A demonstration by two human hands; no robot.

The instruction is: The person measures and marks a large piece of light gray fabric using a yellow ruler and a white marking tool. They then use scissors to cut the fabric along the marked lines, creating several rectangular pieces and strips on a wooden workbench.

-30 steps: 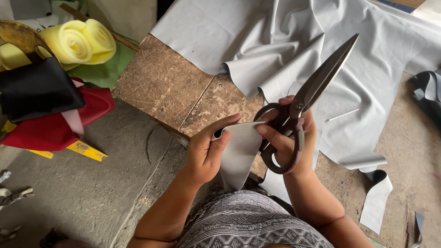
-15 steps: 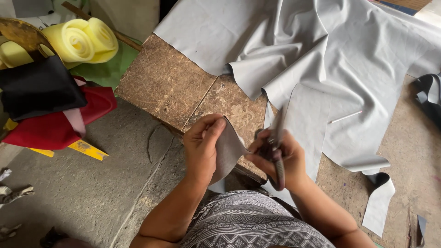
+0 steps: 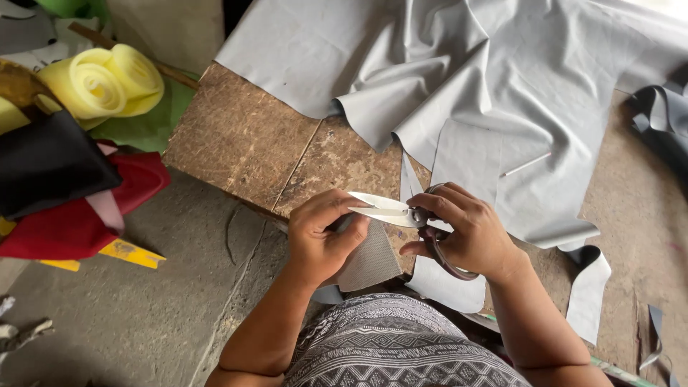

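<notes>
Place: a small sewing or upholstery workshop, worked at floor level.
Work surface: a worn wooden board (image 3: 251,143) laid on a bare concrete floor (image 3: 129,315).
Material: a large sheet of grey fabric (image 3: 502,93) spread over the board, offcut strips (image 3: 588,287) beside it.
Tools: heavy tailor's scissors (image 3: 401,211).
Stock: rolled yellow foam (image 3: 100,82), with red cloth (image 3: 79,215) and black cloth (image 3: 43,161) heaped alongside.

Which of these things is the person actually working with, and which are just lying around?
In use: large metal scissors in the right hand; small grey fabric piece in the left hand.

Lying about: yellow foam rolls, red cloth, black cloth, big grey sheet.
</notes>
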